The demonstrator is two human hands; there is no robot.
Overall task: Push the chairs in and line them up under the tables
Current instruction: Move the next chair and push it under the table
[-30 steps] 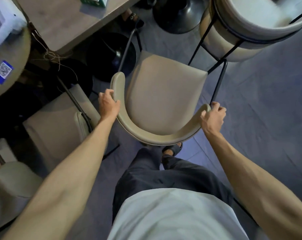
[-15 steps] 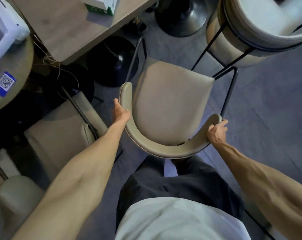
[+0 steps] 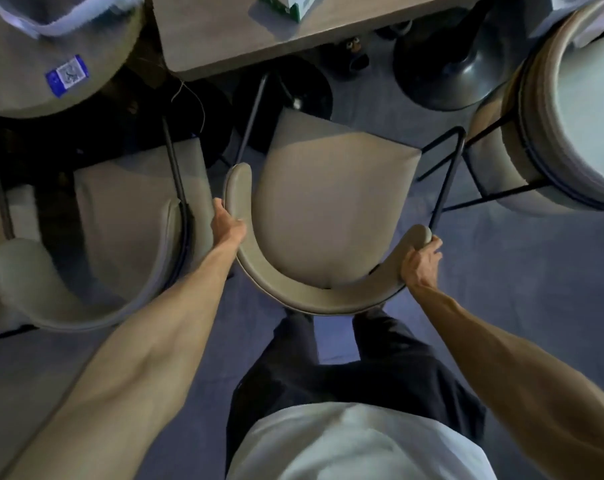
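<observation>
Chair (image 3: 331, 202) slid closer to table (image 3: 224, 32) than moment ago; seat front now near table edge, not tucked under yet. Left hand (image 3: 227, 224) flat, pushing chair back. Right hand (image 3: 421, 262) curled round chair back end. More pushing needed.

Chairs: 3. That's the middle chair (image 3: 328, 202), left chair (image 3: 120, 209) and right chair (image 3: 588, 116) (a pale shape at the far left edge may be a fourth, can't tell). Tables: 2, round table (image 3: 33, 64) and long table (image 3: 224, 29). Black bases: 2 (image 3: 283, 88) (image 3: 446, 64). Box (image 3: 286, 3): 1. Sticker (image 3: 66, 75): 1. Hands: 2, left hand (image 3: 227, 225) and right hand (image 3: 420, 263).
</observation>
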